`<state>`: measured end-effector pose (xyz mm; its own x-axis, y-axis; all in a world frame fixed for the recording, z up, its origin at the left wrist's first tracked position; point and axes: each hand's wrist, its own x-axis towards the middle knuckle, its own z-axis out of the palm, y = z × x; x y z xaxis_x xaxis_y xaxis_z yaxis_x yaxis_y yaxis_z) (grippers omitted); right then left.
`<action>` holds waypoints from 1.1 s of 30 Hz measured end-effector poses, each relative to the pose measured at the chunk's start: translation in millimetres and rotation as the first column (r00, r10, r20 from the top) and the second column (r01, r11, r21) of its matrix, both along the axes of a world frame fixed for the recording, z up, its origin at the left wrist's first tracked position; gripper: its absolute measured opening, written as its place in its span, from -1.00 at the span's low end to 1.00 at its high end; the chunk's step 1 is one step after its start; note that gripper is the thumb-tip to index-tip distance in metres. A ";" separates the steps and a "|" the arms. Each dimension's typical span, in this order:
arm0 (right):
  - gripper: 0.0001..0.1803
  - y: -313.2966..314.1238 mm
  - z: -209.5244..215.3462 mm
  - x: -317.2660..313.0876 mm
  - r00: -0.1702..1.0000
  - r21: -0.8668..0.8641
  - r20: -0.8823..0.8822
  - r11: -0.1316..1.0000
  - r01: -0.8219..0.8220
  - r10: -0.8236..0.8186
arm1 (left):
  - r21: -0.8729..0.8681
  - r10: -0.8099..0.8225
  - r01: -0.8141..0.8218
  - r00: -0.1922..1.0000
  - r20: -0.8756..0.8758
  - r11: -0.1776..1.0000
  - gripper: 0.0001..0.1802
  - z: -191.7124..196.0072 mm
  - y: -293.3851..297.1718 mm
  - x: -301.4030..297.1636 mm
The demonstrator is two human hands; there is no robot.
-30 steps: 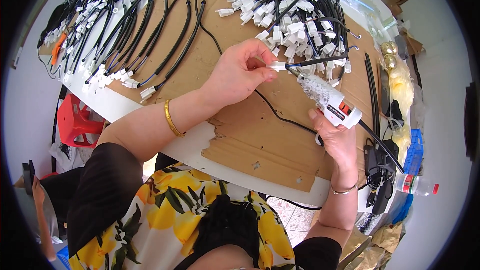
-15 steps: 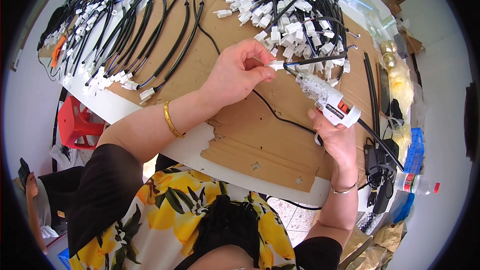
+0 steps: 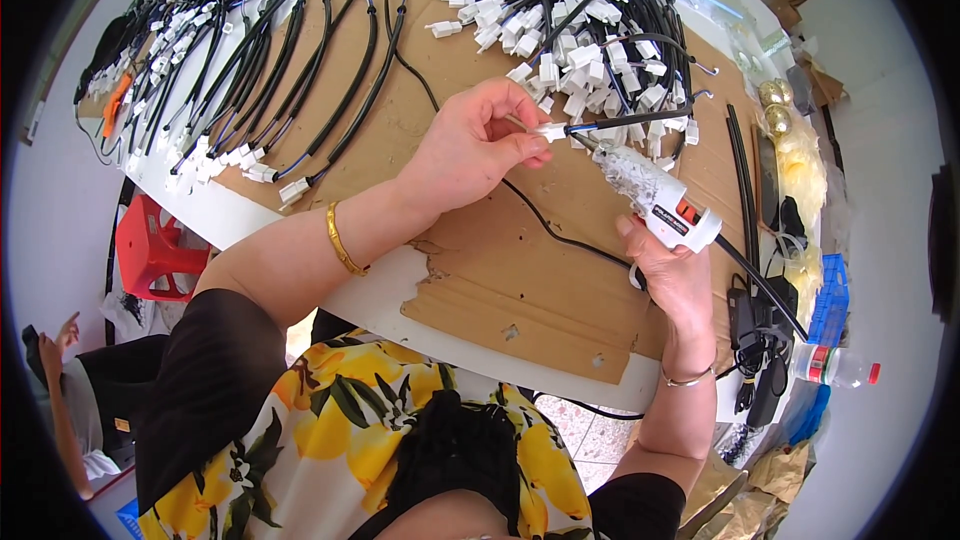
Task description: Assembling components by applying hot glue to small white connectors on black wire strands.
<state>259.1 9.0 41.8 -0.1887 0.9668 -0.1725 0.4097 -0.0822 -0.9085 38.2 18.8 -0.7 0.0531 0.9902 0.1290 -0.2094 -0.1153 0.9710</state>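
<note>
Between the thumb and fingers of my left hand (image 3: 482, 145) is a small white plug connector (image 3: 551, 131). From it a black-sleeved cable (image 3: 635, 120) with blue wire showing runs to the right, toward the heap. My right hand (image 3: 670, 275) is wrapped round a white hot glue gun (image 3: 660, 195) with a black glue stick (image 3: 765, 290) sticking out of its back. The gun's metal nozzle (image 3: 584, 141) points left and lies close beside the connector; whether they touch I cannot tell. Dried glue coats the gun's front.
A heap of cables with white connectors (image 3: 590, 55) lies at the far middle. More cables (image 3: 345, 105) are spread in a row on the left. Cardboard (image 3: 520, 315) covers the tabletop. A plastic bottle (image 3: 835, 367), black adapters (image 3: 760, 330) and a blue basket (image 3: 829, 300) are at right; a red stool (image 3: 158, 250) stands left.
Both hands, the connector and the glue gun stay almost in place, with only a slight shift at the nozzle. At the lower left another person's hand has risen.
</note>
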 end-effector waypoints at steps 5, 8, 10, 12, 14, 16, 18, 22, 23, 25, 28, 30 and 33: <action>-0.80 0.4 -2.7 4.0 0.999 -0.022 -0.032 1.000 0.003 -0.004 | 0.109 0.087 -0.073 0.988 -0.130 0.991 -0.83 -2.9 2.6 -3.1; -0.77 0.6 -5.3 6.6 0.999 -0.044 -0.040 0.999 0.000 -0.002 | 0.168 0.106 -0.079 0.982 -0.157 0.983 -0.81 -2.3 3.2 -3.5; -0.75 0.8 -7.2 7.7 0.999 -0.064 -0.036 0.998 -0.007 0.005 | 0.188 0.113 -0.078 0.977 -0.182 0.979 -0.81 -1.3 2.0 -2.7; -0.75 0.8 -7.6 7.2 0.998 -0.055 -0.058 0.998 0.002 -0.005 | 0.207 0.126 -0.080 0.967 -0.220 0.975 -0.81 0.7 0.7 -1.6; -0.75 1.1 -8.8 7.0 0.998 -0.049 -0.059 0.999 -0.005 0.002 | 0.226 0.140 -0.082 0.956 -0.257 0.971 -0.81 0.8 0.0 -1.0; -0.76 1.4 -9.0 6.2 0.998 -0.044 -0.060 0.999 -0.012 0.009 | 0.269 0.153 -0.076 0.947 -0.282 0.960 -0.80 0.1 -0.2 -0.7; -0.78 1.2 -6.5 4.3 0.998 -0.076 -0.060 0.997 0.002 -0.007 | 0.275 0.161 -0.075 0.938 -0.307 0.958 -0.79 0.8 -0.5 -0.2; -0.81 0.3 -4.9 4.1 0.999 -0.046 -0.050 0.999 -0.012 0.010 | 0.300 0.171 -0.063 0.922 -0.348 0.952 -0.78 3.3 -1.8 1.0; -0.82 0.0 -4.1 2.8 0.999 -0.017 -0.038 1.000 -0.015 0.014 | 0.300 0.171 -0.063 0.922 -0.349 0.952 -0.78 3.2 -1.9 1.1; -0.82 -0.5 -2.5 1.7 0.999 0.012 -0.027 1.000 -0.017 0.018 | 0.303 0.176 -0.069 0.923 -0.342 0.951 -0.78 2.9 -2.0 1.3; -0.83 -1.5 -1.4 1.1 0.999 -0.060 -0.045 0.998 -0.004 0.001 | 0.308 0.185 -0.073 0.917 -0.354 0.949 -0.78 3.9 -2.9 1.3; -0.83 -2.4 -2.0 0.7 0.999 -0.040 -0.035 0.999 0.013 -0.014 | 0.320 0.199 -0.077 0.909 -0.367 0.944 -0.78 4.7 -3.3 1.6; -0.83 -3.1 -0.8 0.0 1.000 -0.060 -0.021 0.998 0.011 -0.013 | 0.341 0.222 -0.084 0.894 -0.389 0.936 -0.78 5.3 -4.2 1.6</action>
<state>259.0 5.9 41.0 -0.1813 0.9571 -0.2262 0.3893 -0.1414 -0.9102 39.8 14.6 4.5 0.0214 0.9038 0.4273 0.2494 -0.4187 0.8732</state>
